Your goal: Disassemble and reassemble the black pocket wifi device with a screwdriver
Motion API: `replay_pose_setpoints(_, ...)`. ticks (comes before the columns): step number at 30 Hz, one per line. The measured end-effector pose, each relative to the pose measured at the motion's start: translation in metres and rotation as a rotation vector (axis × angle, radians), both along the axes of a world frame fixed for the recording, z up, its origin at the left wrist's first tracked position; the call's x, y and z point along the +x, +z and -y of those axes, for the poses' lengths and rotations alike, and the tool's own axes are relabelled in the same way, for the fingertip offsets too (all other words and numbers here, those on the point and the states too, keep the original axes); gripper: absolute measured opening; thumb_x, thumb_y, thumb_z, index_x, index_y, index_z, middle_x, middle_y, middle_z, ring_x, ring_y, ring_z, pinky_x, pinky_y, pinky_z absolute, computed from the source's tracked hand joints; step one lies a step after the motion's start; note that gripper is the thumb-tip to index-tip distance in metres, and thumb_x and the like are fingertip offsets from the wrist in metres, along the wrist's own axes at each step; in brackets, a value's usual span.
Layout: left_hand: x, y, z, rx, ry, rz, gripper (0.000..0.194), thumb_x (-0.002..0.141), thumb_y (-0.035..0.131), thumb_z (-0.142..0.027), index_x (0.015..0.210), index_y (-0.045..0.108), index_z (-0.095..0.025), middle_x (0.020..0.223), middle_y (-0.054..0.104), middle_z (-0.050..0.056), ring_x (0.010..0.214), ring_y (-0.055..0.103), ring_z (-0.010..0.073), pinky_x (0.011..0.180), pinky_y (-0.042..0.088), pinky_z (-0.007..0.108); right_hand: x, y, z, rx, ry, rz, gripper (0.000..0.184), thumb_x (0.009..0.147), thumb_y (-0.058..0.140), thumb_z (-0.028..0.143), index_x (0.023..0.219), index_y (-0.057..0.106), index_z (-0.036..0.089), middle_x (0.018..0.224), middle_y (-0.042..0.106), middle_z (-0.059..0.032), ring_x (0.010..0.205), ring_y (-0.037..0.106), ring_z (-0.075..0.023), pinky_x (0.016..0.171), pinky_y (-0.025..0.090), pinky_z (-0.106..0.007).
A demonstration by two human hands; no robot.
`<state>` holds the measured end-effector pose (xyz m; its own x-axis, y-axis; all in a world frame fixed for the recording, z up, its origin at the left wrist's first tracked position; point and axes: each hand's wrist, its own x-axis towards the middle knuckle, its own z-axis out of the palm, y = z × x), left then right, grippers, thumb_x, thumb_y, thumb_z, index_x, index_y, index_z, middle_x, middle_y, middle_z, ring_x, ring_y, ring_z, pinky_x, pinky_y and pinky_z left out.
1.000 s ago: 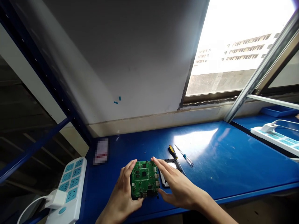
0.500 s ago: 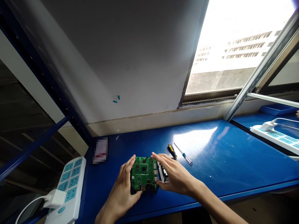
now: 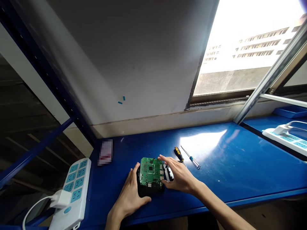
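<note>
A green circuit board sits tilted in a black plastic case, and the case shows below the board's near edge. Around the left side of the case curve the fingers of my left hand, its thumb along the front. My right hand grips the board's right edge by the metal ports, thumb near and fingertips at the far corner. Partly hidden behind that hand lies a black-and-white cover.
A yellow-and-black screwdriver and a clear blue-handled screwdriver lie beyond my right hand. A white power strip with a plugged charger stands at left, near a blurred-out packet. Another power strip is at far right.
The board has tilted up and shifted away from me, exposing the case's near part. My right hand has closed in on the board's port edge; my left hand stays by the case.
</note>
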<state>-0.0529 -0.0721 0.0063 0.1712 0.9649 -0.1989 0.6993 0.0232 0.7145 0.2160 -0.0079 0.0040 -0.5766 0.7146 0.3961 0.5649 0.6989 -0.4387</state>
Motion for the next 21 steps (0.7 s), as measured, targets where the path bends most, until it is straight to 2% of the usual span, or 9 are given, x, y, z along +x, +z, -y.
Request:
replay_pose_setpoints(4,-0.002,-0.002,-0.006,0.010,-0.022,0.003,0.125,0.068,0.082,-0.025,0.164,0.002,-0.028,0.174,0.013,0.011,0.160,0.005,0.0358,0.129,0.018,0.054,-0.002,0.001,0.001,-0.030,-0.007,0.019,0.088,0.073,0.071,0.021,0.154,0.034,0.017,0.142,0.063,-0.0168,0.131,0.061,-0.0313,0.105,0.056,-0.047)
replay_pose_setpoints(9,-0.003,-0.004,-0.011,-0.009,-0.034,0.014,0.127,0.065,0.084,-0.028,0.165,0.006,-0.028,0.174,0.013,0.012,0.160,0.002,0.0396,0.128,0.018,0.058,-0.002,0.000,0.003,-0.058,-0.019,0.037,0.087,0.073,0.071,0.023,0.152,0.036,0.016,0.143,0.062,-0.0169,0.132,0.061,-0.0311,0.104,0.056,-0.046)
replay_pose_setpoints(15,-0.004,-0.006,-0.014,0.001,-0.030,0.017,0.127,0.064,0.085,-0.029,0.164,0.008,-0.027,0.171,0.020,0.012,0.159,0.009,0.0397,0.128,0.021,0.056,-0.003,0.001,0.003,-0.070,-0.003,0.030,0.085,0.073,0.070,0.022,0.152,0.037,0.018,0.141,0.064,-0.0160,0.130,0.062,-0.0306,0.103,0.057,-0.045)
replay_pose_setpoints(21,-0.005,-0.006,-0.014,0.001,-0.019,0.039,0.130,0.061,0.088,-0.026,0.164,0.010,-0.034,0.171,0.022,0.010,0.159,0.010,0.0401,0.126,0.022,0.057,-0.003,-0.001,0.005,-0.104,0.012,0.046,0.083,0.072,0.069,0.021,0.150,0.039,0.019,0.141,0.064,-0.0151,0.129,0.063,-0.0304,0.101,0.057,-0.044)
